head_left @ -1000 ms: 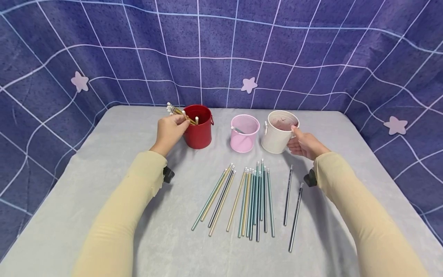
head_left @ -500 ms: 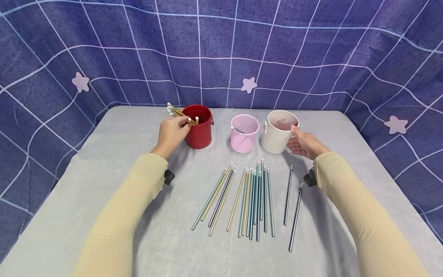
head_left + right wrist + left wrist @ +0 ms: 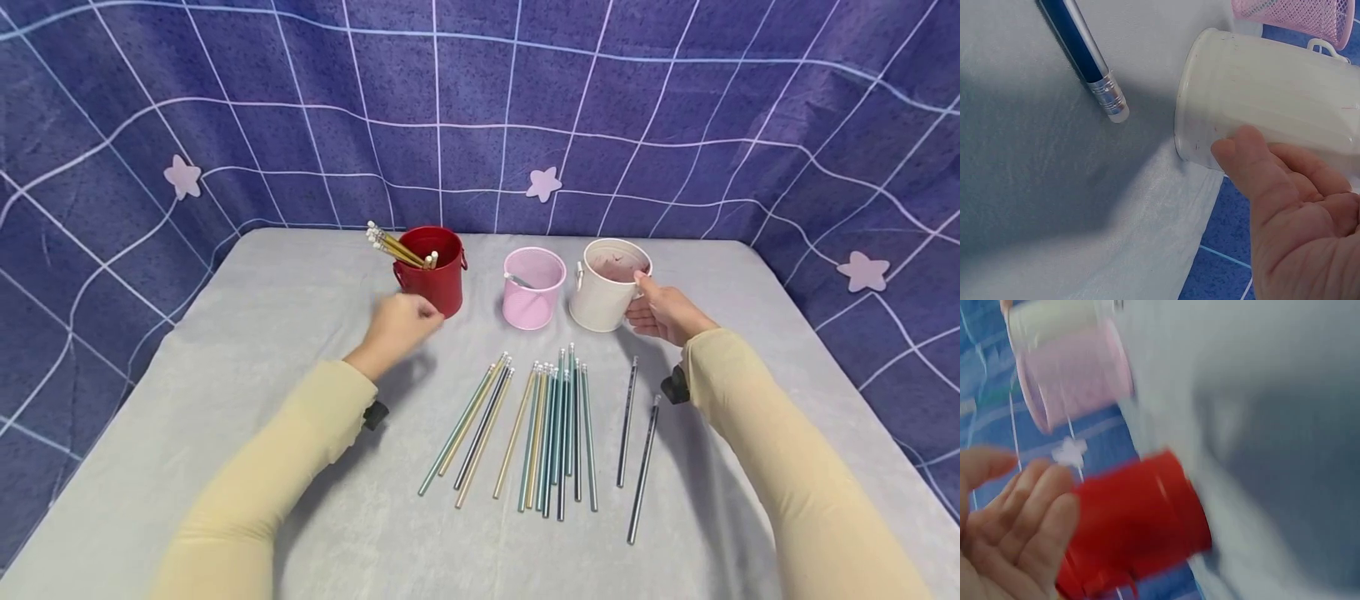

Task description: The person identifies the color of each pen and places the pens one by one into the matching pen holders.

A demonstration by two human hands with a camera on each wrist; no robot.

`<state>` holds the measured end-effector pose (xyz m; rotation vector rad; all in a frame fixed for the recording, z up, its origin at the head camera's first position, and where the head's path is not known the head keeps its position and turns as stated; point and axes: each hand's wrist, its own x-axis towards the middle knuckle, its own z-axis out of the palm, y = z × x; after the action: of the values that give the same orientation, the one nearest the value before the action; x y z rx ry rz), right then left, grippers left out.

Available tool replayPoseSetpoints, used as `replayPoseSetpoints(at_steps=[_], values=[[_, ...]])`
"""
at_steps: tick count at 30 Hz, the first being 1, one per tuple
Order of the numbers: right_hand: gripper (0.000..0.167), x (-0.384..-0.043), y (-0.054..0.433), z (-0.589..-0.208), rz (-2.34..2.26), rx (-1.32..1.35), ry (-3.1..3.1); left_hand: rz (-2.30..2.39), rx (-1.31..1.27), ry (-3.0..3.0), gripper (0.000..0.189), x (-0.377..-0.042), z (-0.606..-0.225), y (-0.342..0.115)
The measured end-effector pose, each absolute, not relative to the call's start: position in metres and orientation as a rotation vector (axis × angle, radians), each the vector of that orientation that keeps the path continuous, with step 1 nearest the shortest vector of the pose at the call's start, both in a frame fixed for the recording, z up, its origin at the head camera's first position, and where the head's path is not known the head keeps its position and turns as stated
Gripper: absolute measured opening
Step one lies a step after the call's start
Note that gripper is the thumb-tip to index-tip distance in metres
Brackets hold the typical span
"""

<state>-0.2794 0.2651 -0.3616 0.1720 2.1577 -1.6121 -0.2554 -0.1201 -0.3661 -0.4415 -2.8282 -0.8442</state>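
Observation:
My left hand, slightly blurred, is in front of the red bucket with nothing in it; its fingers are loosely bent and the thumb stands apart. Several gold pencils lean in the red bucket, eraser ends up. At the right, my right hand holds the white bucket by its side, thumb at the rim and fingers against the outer wall. Between the two buckets stands a pink mesh cup with one pencil visible in it.
Several teal, gold and dark pencils lie spread on the grey cloth-covered table in front of the containers. Two dark pencils lie apart at the right. A blue grid-patterned curtain hangs behind.
My left hand has let go of the gold pencil at the red bucket's rim and moved down toward me. The pencil now rests in the bucket. My right hand stays on the white bucket.

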Motion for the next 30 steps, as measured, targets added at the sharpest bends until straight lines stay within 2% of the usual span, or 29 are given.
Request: replayPoseSetpoints(at_steps=[6, 10, 30], values=[[0.089, -0.280, 0.264, -0.363, -1.611, 0.174, 2.156, -0.652, -0.732, -3.325, 0.027, -0.232, -0.379, -0.098], [0.089, -0.279, 0.264, -0.363, -1.616, 0.179, 2.155, -0.572, -0.841, -3.418, 0.028, -0.218, -0.387, -0.090], [0.090, -0.279, 0.264, -0.362, -1.598, 0.182, 2.175, -0.657, -0.778, -3.524, 0.033, -0.216, -0.397, -0.078]])
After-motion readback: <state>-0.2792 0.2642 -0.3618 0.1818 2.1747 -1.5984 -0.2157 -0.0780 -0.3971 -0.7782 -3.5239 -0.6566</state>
